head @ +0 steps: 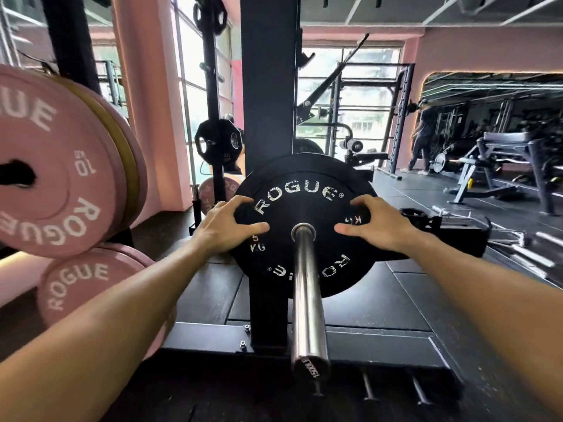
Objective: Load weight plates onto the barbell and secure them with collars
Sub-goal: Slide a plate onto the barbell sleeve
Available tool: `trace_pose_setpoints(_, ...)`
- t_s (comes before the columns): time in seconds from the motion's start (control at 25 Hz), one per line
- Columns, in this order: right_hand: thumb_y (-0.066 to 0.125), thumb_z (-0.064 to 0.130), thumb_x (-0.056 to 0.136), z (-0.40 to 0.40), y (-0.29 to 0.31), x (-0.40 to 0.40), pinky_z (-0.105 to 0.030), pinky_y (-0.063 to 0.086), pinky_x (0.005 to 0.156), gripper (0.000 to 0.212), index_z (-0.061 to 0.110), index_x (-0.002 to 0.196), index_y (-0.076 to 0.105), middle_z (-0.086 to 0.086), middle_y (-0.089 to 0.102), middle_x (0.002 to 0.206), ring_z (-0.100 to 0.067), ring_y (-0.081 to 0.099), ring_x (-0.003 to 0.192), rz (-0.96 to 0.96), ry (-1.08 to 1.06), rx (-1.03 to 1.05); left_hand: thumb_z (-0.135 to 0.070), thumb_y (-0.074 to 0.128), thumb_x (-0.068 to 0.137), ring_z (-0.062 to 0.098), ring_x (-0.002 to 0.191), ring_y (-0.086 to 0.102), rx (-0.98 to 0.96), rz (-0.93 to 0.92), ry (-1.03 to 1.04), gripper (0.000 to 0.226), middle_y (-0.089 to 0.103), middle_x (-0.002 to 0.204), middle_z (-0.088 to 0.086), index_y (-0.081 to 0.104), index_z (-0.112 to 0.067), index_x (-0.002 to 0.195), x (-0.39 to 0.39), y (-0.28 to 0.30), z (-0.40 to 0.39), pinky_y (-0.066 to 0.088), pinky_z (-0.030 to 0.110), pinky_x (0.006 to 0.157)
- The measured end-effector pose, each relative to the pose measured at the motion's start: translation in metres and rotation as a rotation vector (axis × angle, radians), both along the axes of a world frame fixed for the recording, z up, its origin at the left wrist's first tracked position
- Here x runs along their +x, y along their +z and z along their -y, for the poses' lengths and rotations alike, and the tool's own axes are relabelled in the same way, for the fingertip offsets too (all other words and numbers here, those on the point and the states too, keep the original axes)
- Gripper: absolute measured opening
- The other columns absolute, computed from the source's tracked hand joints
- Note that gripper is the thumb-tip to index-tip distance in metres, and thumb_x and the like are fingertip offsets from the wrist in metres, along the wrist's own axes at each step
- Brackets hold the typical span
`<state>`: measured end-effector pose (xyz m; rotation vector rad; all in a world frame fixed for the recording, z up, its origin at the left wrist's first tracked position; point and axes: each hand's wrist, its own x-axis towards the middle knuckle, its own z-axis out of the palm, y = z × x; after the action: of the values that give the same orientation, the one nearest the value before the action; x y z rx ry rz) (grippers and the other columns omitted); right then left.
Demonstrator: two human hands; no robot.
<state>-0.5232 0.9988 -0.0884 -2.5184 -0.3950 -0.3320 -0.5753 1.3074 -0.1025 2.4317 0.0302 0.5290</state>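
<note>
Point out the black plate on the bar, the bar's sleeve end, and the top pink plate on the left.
black plate (304, 266): head view, lower face by the lettering.
barbell sleeve (308, 300): head view, mid steel shaft.
pink plate (61, 184): head view, face near the 10 marking.

Chrome barbell sleeve (307, 287) through black plate (304, 190); rack base (365, 345) on dark floor (396, 287).
</note>
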Motion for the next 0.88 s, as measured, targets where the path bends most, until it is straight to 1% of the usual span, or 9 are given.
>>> trace_pose_setpoints(0.12, 0.067, 0.08, 0.057, 0.01, 0.07, -0.025, -0.052, 0.036, 0.108, 0.088, 0.039, 0.132, 0.047, 0.006, 0.046, 0.141, -0.021, 0.048, 0.127, 0.014, 0.024, -0.019, -0.073, 0.074, 0.063, 0.02, 0.118, 0.051, -0.01, 0.038, 0.019, 0.078, 0.055, 0.116, -0.004, 0.052, -0.045, 0.132, -0.03, 0.074, 0.007, 0.041, 0.037, 0.103)
trace_pose_setpoints(0.2, 0.063, 0.084, 0.057, 0.018, 0.14, -0.037, -0.053, 0.035, 0.108, 0.09, 0.04, 0.133, 0.045, 0.006, 0.045, 0.145, -0.022, 0.047, 0.13, 0.068, 0.036, -0.014, -0.068, 0.075, 0.068, 0.017, 0.118, 0.049, 0.017, 0.078, 0.027, 0.073, 0.054, 0.109, -0.01, 0.052, -0.043, 0.133, -0.041, 0.151, 0.015, 0.036, 0.032, 0.095)
trace_pose_setpoints(0.24, 0.062, 0.086, 0.057, 0.02, 0.177, -0.043, -0.054, 0.034, 0.108, 0.092, 0.04, 0.135, 0.044, 0.005, 0.044, 0.147, -0.023, 0.045, 0.132, 0.085, 0.038, -0.018, -0.066, 0.076, 0.071, 0.017, 0.118, 0.048, 0.027, 0.09, 0.024, 0.073, 0.055, 0.114, -0.008, 0.052, -0.04, 0.135, -0.046, 0.189, 0.017, 0.033, 0.03, 0.092)
trace_pose_setpoints(0.32, 0.06, 0.085, 0.061, 0.022, 0.252, -0.051, -0.055, 0.032, 0.11, 0.093, 0.038, 0.139, 0.041, 0.004, 0.039, 0.152, -0.025, 0.04, 0.136, 0.099, 0.045, -0.035, -0.064, 0.074, 0.074, 0.016, 0.115, 0.047, 0.052, 0.093, 0.011, 0.074, 0.054, 0.13, -0.001, 0.051, -0.035, 0.138, -0.055, 0.263, 0.02, 0.03, 0.028, 0.09)
trace_pose_setpoints(0.4, 0.062, 0.081, 0.066, 0.02, 0.323, -0.058, -0.054, 0.032, 0.111, 0.093, 0.034, 0.143, 0.039, 0.005, 0.037, 0.154, -0.024, 0.038, 0.139, 0.102, 0.07, -0.034, -0.064, 0.072, 0.076, 0.014, 0.109, 0.047, 0.055, 0.067, 0.001, 0.072, 0.054, 0.134, 0.0, 0.053, -0.032, 0.137, -0.064, 0.335, 0.021, 0.031, 0.027, 0.089)
trace_pose_setpoints(0.6, 0.064, 0.074, 0.073, 0.0, 0.509, -0.057, -0.052, 0.03, 0.112, 0.087, 0.037, 0.146, 0.037, 0.006, 0.034, 0.155, -0.022, 0.037, 0.14, 0.127, 0.103, -0.082, -0.052, 0.074, 0.082, 0.013, 0.104, 0.048, -0.008, 0.058, -0.019, 0.062, 0.056, 0.119, -0.003, 0.055, -0.025, 0.133, -0.08, 0.524, 0.009, 0.032, 0.025, 0.086)
trace_pose_setpoints(0.72, 0.065, 0.073, 0.074, -0.023, 0.61, -0.057, -0.048, 0.029, 0.112, 0.087, 0.037, 0.147, 0.035, 0.005, 0.032, 0.156, -0.022, 0.037, 0.14, 0.145, 0.114, -0.125, -0.056, 0.074, 0.079, 0.023, 0.123, 0.05, -0.006, 0.066, -0.002, 0.07, 0.051, 0.142, 0.005, 0.05, -0.028, 0.139, -0.085, 0.619, -0.013, 0.037, 0.031, 0.097)
trace_pose_setpoints(0.8, 0.065, 0.072, 0.074, -0.046, 0.652, -0.06, -0.046, 0.029, 0.11, 0.087, 0.036, 0.148, 0.035, 0.004, 0.034, 0.156, -0.022, 0.037, 0.139, 0.173, 0.143, -0.155, -0.06, 0.073, 0.078, 0.028, 0.134, 0.045, 0.001, 0.07, 0.038, 0.073, 0.045, 0.15, 0.007, 0.049, -0.031, 0.14, -0.097, 0.654, -0.033, 0.037, 0.04, 0.109)
trace_pose_setpoints(0.88, 0.063, 0.075, 0.072, -0.076, 0.677, -0.063, -0.048, 0.03, 0.111, 0.091, 0.036, 0.149, 0.033, 0.003, 0.033, 0.156, -0.023, 0.037, 0.139, 0.186, 0.176, -0.189, -0.064, 0.073, 0.075, 0.029, 0.137, 0.043, -0.007, 0.068, 0.059, 0.076, 0.042, 0.152, 0.009, 0.047, -0.033, 0.14, -0.113, 0.673, -0.063, 0.037, 0.045, 0.112)
